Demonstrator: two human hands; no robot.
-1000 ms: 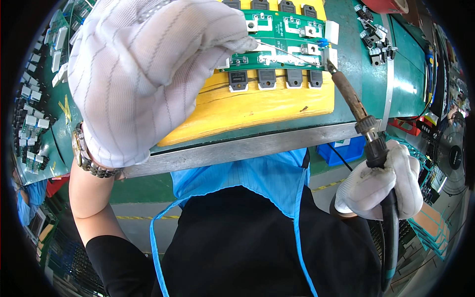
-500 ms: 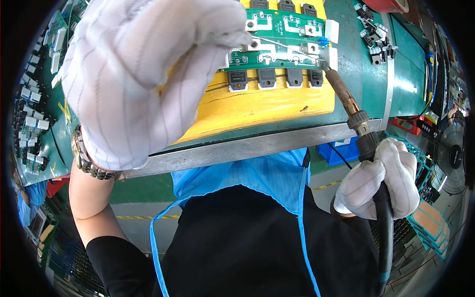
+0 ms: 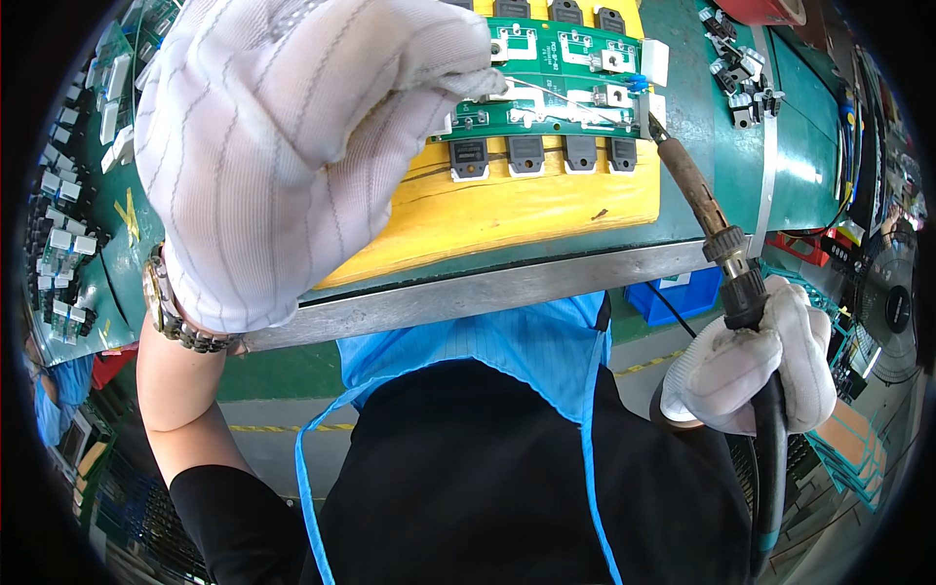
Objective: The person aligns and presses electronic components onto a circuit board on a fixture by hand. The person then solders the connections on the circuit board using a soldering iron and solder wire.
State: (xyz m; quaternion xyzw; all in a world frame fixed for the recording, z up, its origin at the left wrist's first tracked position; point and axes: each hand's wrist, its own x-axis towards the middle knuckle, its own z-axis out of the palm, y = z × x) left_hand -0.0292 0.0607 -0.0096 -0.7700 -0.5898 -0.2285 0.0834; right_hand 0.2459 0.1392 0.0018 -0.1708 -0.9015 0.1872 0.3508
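Observation:
My left hand (image 3: 292,146), in a white striped glove, pinches a thin length of solder wire (image 3: 556,95) that slants over a green circuit board (image 3: 536,119). The board lies on a yellow block (image 3: 507,210), with black components (image 3: 526,154) showing along its near and far edges. In my gloved right hand (image 3: 751,366) is a soldering iron (image 3: 697,185), gripped by its dark handle. The iron's tip is just off the board's right end, beside a white piece (image 3: 656,115). Part of the board is hidden behind my left hand.
Loose black and silver parts (image 3: 741,73) lie on the green table (image 3: 721,166) at the right. Several boards with white pieces (image 3: 63,244) stand at the left. A metal strip (image 3: 526,290) runs along the table's near edge; a blue bin (image 3: 673,297) sits below it.
The soldering iron has drawn back slightly to the right, its tip leaving the board's right end. My left hand has shifted a little to the right with the wire.

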